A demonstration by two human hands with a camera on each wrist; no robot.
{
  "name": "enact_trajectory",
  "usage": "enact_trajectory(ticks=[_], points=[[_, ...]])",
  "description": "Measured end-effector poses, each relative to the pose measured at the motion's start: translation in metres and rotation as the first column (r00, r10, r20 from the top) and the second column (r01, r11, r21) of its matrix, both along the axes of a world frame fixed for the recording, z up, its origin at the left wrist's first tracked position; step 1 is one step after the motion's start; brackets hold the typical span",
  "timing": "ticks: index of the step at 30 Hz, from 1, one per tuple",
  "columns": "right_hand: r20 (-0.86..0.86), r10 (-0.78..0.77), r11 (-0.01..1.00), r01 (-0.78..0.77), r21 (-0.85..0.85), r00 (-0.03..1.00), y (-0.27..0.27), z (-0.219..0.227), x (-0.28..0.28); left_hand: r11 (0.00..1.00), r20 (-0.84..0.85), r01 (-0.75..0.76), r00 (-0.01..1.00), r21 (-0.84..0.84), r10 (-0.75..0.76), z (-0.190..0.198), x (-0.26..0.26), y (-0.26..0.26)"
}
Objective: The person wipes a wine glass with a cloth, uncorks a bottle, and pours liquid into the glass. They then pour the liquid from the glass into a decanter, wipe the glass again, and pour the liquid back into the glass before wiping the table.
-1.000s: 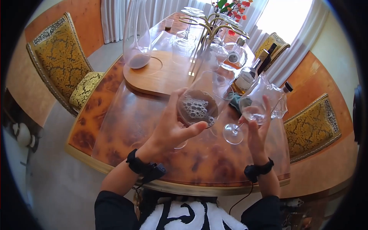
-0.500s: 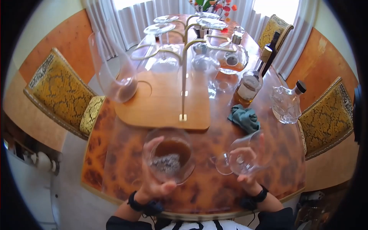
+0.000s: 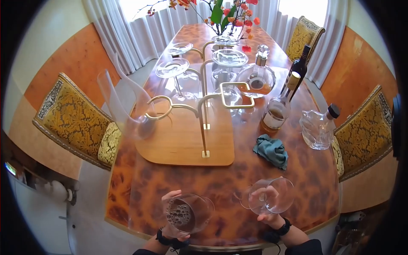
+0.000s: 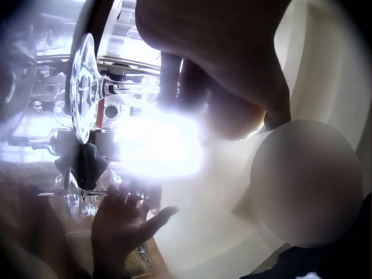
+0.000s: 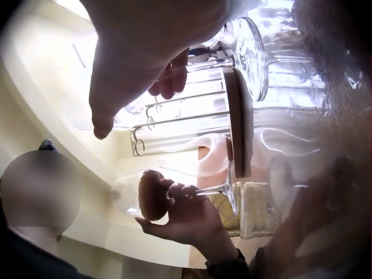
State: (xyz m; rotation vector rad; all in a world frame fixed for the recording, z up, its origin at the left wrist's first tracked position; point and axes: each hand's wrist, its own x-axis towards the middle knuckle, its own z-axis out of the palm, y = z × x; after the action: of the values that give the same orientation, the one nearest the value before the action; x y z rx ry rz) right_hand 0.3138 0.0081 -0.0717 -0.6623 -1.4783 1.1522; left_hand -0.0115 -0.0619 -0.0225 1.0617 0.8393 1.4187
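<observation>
My left hand (image 3: 173,217) grips a large wine glass (image 3: 187,212) by the bowl, low over the table's near edge. The glass lies tilted toward me with dark foamy liquid in it. In the left wrist view its stem (image 4: 133,87) passes between my fingers (image 4: 174,75). My right hand (image 3: 267,208) holds an empty wine glass (image 3: 274,194), also tipped toward me. The right wrist view shows that glass's foot (image 5: 256,58) beyond my right hand (image 5: 151,52), and my left hand (image 5: 186,218) with the dark-filled glass (image 5: 152,203).
A wooden board (image 3: 178,144) carries a gold glass rack (image 3: 204,110) with hanging glasses and a tall decanter (image 3: 127,110). Bottles (image 3: 276,114), a crystal decanter (image 3: 318,127) and a teal cloth (image 3: 272,151) stand right of it. Yellow chairs (image 3: 72,119) flank the table.
Both hands have drawn back toward my body with their glasses, now low over the near edge. The view has lifted, showing more of the table.
</observation>
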Motion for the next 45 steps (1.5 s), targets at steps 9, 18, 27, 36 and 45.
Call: enact_trajectory(ticks=[9,18,27,36,45], points=[[0.071,0.067,0.997,-0.070,0.037,0.995,-0.004,0.004,0.002,0.996,0.080,-0.028,0.996,-0.086,0.035,-0.019,0.005,0.006],[-0.186,-0.132,0.991,0.137,0.012,0.974,-0.016,0.046,-0.032,0.936,0.088,0.068,0.995,-0.346,-0.040,-0.008,0.011,-0.017],[-0.107,-0.136,0.986,0.145,0.080,0.985,-0.011,0.048,-0.029,0.941,-0.033,-0.149,0.985,0.302,0.167,0.004,0.024,0.018],[-0.080,-0.068,0.993,0.075,0.086,0.994,0.001,0.045,-0.021,0.945,-0.123,-0.065,0.986,0.320,0.109,0.025,0.023,0.031],[-0.149,0.021,0.999,-0.015,0.039,0.989,-0.003,0.049,-0.016,0.923,-0.184,0.006,0.980,0.386,0.071,0.022,0.024,0.040]])
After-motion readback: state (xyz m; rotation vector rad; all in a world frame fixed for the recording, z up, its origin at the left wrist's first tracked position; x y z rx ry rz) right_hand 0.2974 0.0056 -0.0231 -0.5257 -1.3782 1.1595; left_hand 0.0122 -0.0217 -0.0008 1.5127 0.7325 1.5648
